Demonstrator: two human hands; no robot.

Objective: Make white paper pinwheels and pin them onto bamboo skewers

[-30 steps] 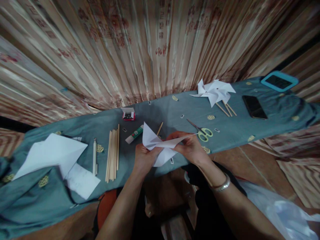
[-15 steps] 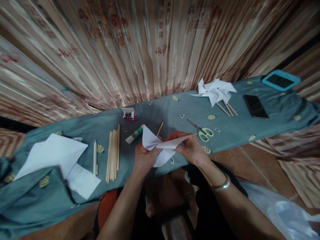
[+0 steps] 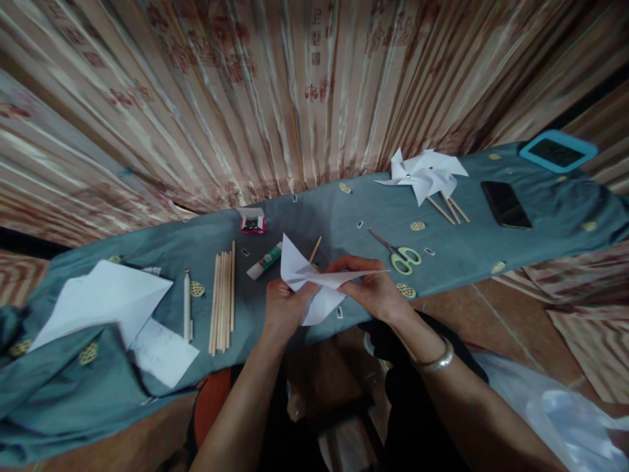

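Between my hands is a white paper pinwheel, its blades partly folded in and held above the table's front edge. My left hand grips it on the left, thumb pressed near the centre. My right hand pinches a blade on the right, with its fingers behind the paper. Just beyond the paper lie a glue stick and a wooden stick, partly hidden by the paper. Scissors with pale green handles rest to the right of my right hand.
Several wooden sticks, a pen and white paper sheets lie left. A small box of pins stands behind. Finished pinwheels, a phone and a blue-framed device are at the right. A curtain hangs behind the table.
The right-hand blade has tilted and now shows more edge-on. Both hands keep hold of the pinwheel in nearly the same place; the view has shifted slightly.
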